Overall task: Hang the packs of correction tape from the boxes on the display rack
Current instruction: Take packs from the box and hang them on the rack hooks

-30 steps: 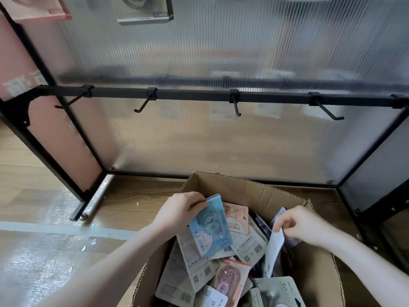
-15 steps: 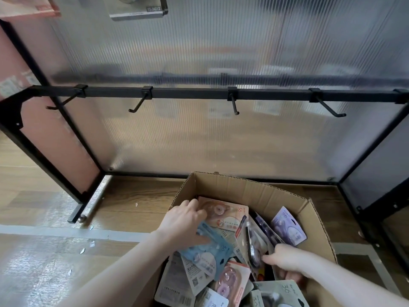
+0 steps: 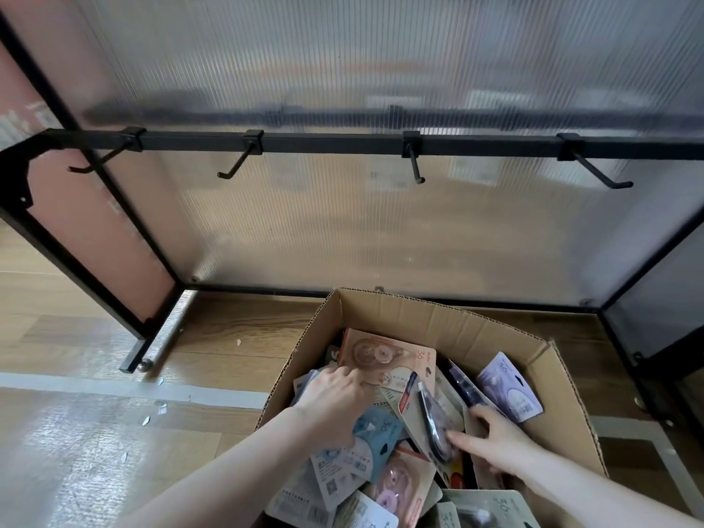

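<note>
Cardboard box near you holds the packs; your left hand rests curled on them, your right hand fingers straight, touching a dark pack. Rack hooks bare.

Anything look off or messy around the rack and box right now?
Small pale scraps litter the wooden floor left of the cardboard box. The packs inside lie jumbled. All four hooks hang bare.

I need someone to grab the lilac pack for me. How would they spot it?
Look in the open cardboard box below the rack. The lilac pack leans against its right wall, beyond the right hand. It alone is pale purple; neighbours are peach, blue or grey.
</note>
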Tool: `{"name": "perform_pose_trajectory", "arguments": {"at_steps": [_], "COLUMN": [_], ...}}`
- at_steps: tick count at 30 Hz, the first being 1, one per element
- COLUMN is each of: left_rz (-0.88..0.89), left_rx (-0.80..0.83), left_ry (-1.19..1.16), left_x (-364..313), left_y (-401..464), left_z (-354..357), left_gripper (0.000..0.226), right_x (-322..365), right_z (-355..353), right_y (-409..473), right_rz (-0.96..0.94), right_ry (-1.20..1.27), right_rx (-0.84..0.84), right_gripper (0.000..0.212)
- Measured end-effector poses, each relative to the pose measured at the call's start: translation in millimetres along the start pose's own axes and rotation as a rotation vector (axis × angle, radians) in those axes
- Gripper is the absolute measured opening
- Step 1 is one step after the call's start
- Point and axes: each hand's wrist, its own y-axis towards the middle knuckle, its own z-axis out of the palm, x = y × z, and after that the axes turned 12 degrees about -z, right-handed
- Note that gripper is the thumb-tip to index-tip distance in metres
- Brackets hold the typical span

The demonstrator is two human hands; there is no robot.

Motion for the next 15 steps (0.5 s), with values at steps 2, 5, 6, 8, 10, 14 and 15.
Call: {"name": "perform_pose_trajectory", "arguments": {"at_steps": [2,5,6,8,10,14,15], "left_rz": [-0.032,-0.109,-0.136,-0.175,-0.199,-0.219,-0.220], "left_rx": [-0.005,-0.025,-0.031,-0.042,-0.050,-0.054,-0.055], "left_ry": [-0.005,-0.060,-0.086,-0.132,-0.167,-0.199,-0.205], "left_x": [-1,-1,0,4,6,9,9], "left_y": [1,4,4,4,3,0,0], "left_z": [-2,-7,-9,-11,-13,-15,-17], "left_gripper": [0.044,0.043,0.043,0.043,0.043,0.038,0.038], "right_x": [1,9,13,19,23,22,23], "right_z": [-3,-8,-10,-13,-16,-21,-21], "right_y": [0,1,3,9,12,16,16], "right_rz": [-0.095,-0.233,-0.292,-0.377,-0.351,-0.287,-0.284], "right_ry": [-0.033,-0.125,-0.137,-0.089,-0.023,-0.007,-0.006], "right_rx": [0.017,0.028,0.035,0.088,0.193,0.266,0.273], "right_gripper": [0.080,0.088,0.084,0.083,0.089,0.092,0.095]}}
